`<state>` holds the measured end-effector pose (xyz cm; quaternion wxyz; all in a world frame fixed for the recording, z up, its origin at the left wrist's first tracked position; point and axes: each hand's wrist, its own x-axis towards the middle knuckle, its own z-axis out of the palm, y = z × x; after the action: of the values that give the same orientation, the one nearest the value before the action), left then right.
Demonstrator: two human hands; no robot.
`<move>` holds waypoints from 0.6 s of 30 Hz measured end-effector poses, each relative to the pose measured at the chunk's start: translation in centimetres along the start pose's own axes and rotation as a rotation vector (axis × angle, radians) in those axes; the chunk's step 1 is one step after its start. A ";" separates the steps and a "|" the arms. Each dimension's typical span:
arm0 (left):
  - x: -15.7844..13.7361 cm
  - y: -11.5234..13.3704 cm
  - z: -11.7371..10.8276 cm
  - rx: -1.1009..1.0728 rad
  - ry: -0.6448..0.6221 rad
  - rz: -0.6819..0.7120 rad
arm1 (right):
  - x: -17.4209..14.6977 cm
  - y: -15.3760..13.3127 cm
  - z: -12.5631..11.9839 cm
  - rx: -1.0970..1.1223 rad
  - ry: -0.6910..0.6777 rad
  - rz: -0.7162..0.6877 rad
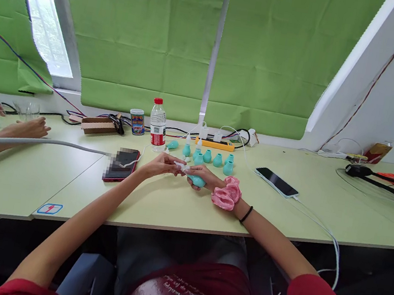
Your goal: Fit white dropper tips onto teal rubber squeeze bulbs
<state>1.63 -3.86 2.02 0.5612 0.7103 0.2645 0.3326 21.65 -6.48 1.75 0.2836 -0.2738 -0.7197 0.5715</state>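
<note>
Near the table's front, my two hands meet at a teal squeeze bulb [196, 181]. My right hand [208, 175] is closed around the bulb, which lies on its side with its neck toward the left. The fingers of my left hand [163, 165] pinch a whitish translucent nozzle [180, 166] at the bulb's neck end. Whether nozzle and bulb are joined is hidden by my fingers. Just beyond stand several teal bulbs [218, 160] with open necks. A teal bulb with a white nozzle [187, 149] stands upright among them, and another teal bulb [172, 144] lies on its side.
Left of my hands lie a dark phone [122, 168], a bottle with a red cap [158, 129] and a can [137, 122]. An orange power strip [220, 145] sits behind the bulbs. A charging phone [276, 182] lies to the right. Another person's hands [28, 128] are at far left.
</note>
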 end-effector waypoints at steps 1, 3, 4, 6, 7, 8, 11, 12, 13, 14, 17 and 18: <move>-0.1 0.0 0.0 -0.004 -0.016 0.002 | 0.0 0.0 0.0 0.027 -0.017 0.010; -0.1 0.0 0.1 -0.019 -0.038 0.000 | -0.1 -0.1 0.1 0.067 -0.049 0.037; 0.0 0.0 0.4 -0.032 -0.034 -0.001 | -0.2 -0.2 0.2 0.076 -0.059 0.048; 0.2 0.0 1.0 -0.075 0.021 0.019 | -0.5 -0.7 0.4 0.087 -0.041 0.041; 0.3 0.0 1.4 -0.098 0.066 0.038 | -0.6 -1.0 0.5 0.090 -0.015 0.018; 0.5 -0.1 1.7 -0.115 0.112 0.057 | -0.6 -1.2 0.5 0.092 0.014 -0.013; 0.9 -0.4 2.0 -0.022 0.272 0.095 | -0.3 -1.4 0.1 0.097 0.095 -0.094; 1.0 -0.6 1.9 0.094 0.330 0.103 | -0.1 -1.3 -0.2 0.084 0.135 -0.120; 1.0 -0.9 1.7 0.255 0.385 0.118 | 0.1 -1.1 -0.6 0.055 0.189 -0.151; 1.0 -1.1 1.5 0.445 0.426 0.142 | 0.3 -0.9 -1.1 0.005 0.255 -0.189; 1.0 -2.1 0.9 0.955 0.403 0.227 | 0.5 -0.2 -2.5 -0.294 0.525 -0.292; 0.9 -2.3 0.9 1.055 0.364 0.245 | 0.4 0.0 -2.8 -0.434 0.633 -0.302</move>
<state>2.88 -3.16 -0.23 0.0334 0.8511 0.4030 0.3349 23.43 -4.30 2.34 0.5073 -0.3808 -0.7329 0.2458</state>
